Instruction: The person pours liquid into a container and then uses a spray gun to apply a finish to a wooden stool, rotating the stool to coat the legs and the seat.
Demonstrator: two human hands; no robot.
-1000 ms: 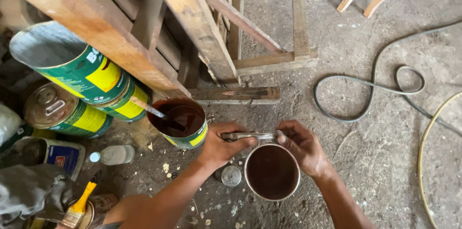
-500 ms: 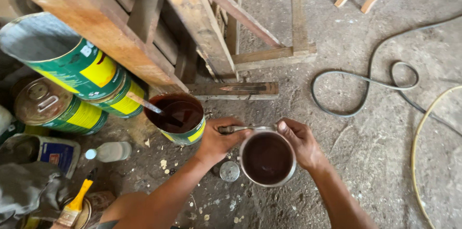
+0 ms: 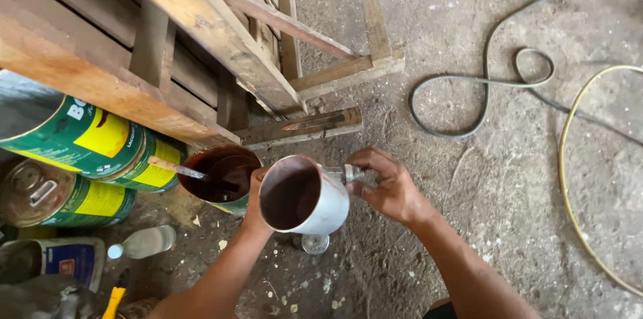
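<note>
Two hands share one white metal cup (image 3: 308,198), lifted off the dirt floor (image 3: 469,158) and tipped so its mouth faces me; its inside is coated dark reddish brown. My left hand (image 3: 258,198) is closed on the cup's left wall, mostly hidden behind it. My right hand (image 3: 392,188) is closed around the metal fitting (image 3: 351,173) that sticks out of the cup's right side.

Just left of the cup stands an open green and yellow can (image 3: 224,178) of dark brown liquid with a stir stick (image 3: 177,169) resting in it. Further left lie two larger cans (image 3: 80,141) of the same colours, and a clear plastic bottle (image 3: 144,242) lies on the floor below them. A small round lid (image 3: 315,244) sits directly under the cup. Above, a wooden frame (image 3: 221,44) leans in close over the cans. Well to the right, a black cable (image 3: 482,91) and a yellow hose (image 3: 569,178) loop across the floor.
</note>
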